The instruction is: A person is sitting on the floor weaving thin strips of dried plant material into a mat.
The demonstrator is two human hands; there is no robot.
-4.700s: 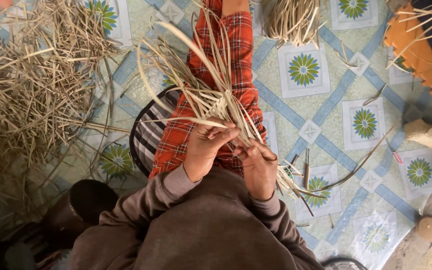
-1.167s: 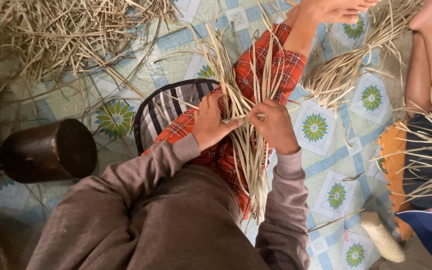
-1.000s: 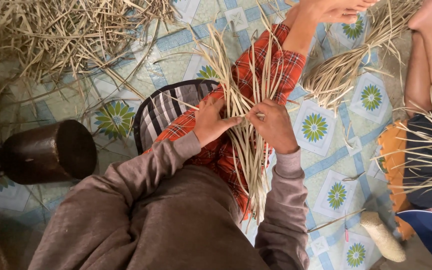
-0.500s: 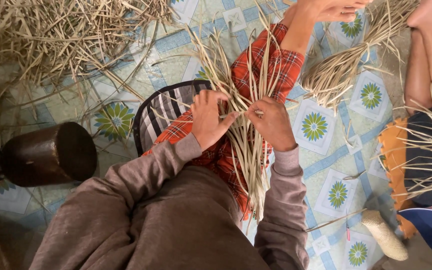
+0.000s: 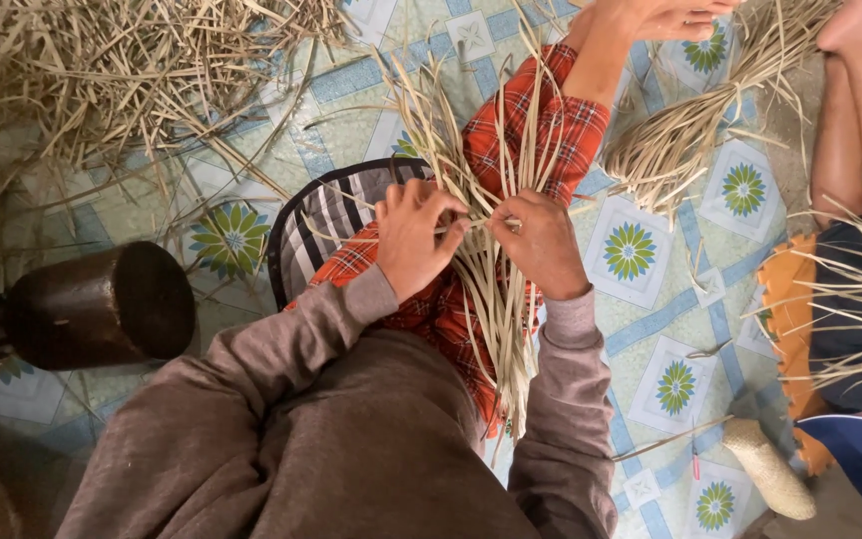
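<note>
A bundle of pale straw strips (image 5: pixel 496 289) lies along the person's leg in red plaid trousers (image 5: pixel 541 120). The strips are flat, narrow and dry, tan to cream in colour. Above the grip they fan out into loose, splayed ends; below the grip they hang closer together toward the lap, ending in ragged tips.

The left hand (image 5: pixel 413 238) is closed over the strips from the left side, fingers curled on them. The right hand (image 5: pixel 541 245) pinches the strips from the right, fingers shut tight, with one thin strip running crosswise between the two hands.

Left of the grip, a striped cushion (image 5: pixel 326 215) lies under the leg on the patterned floor (image 5: pixel 650 339). Farther left stands a dark round block (image 5: pixel 102 304), and beyond it a loose heap of straw (image 5: pixel 102 70). Right of the grip lies a tied straw sheaf (image 5: pixel 675 145).
</note>
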